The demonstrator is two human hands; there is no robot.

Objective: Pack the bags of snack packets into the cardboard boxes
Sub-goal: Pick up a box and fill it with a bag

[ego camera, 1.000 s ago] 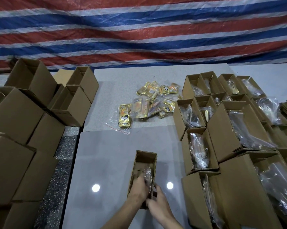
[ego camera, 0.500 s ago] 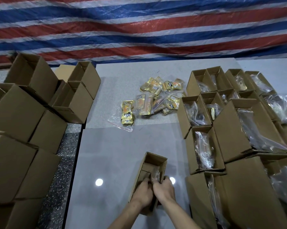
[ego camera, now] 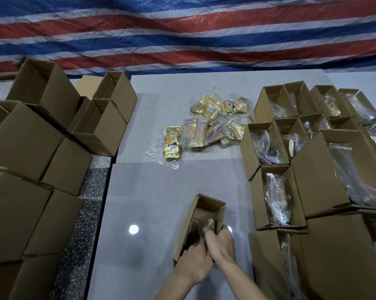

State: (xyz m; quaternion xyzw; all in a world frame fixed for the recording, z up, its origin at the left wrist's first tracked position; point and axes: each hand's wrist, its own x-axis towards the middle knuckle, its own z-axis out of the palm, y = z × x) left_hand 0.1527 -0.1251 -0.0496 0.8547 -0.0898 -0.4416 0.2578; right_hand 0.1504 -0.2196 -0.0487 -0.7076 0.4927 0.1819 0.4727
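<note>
Head view: both my hands meet at the near end of the open box (ego camera: pixel 201 224) on the bench (ego camera: pixel 148 204). My right hand (ego camera: pixel 220 242) has its fingers curled on the crinkled clear bag (ego camera: pixel 210 225), pushing it down into the box mouth. My left hand (ego camera: pixel 196 262) sits just beside it, gripping the box's near wall to steady it. The box lies with its long axis running away from me, tilted a little to the right, its far end open and dark inside. Only the bag's glossy top shows; I cannot tell what is in it.

The coming reach, I judge, is forward and slightly left: the loose snack bags (ego camera: pixel 213 124) lie well beyond the box, yellow-gold packets in clear plastic. Filled boxes (ego camera: pixel 275 198) stand close on my right, empty boxes (ego camera: pixel 31 148) stacked on my left.
</note>
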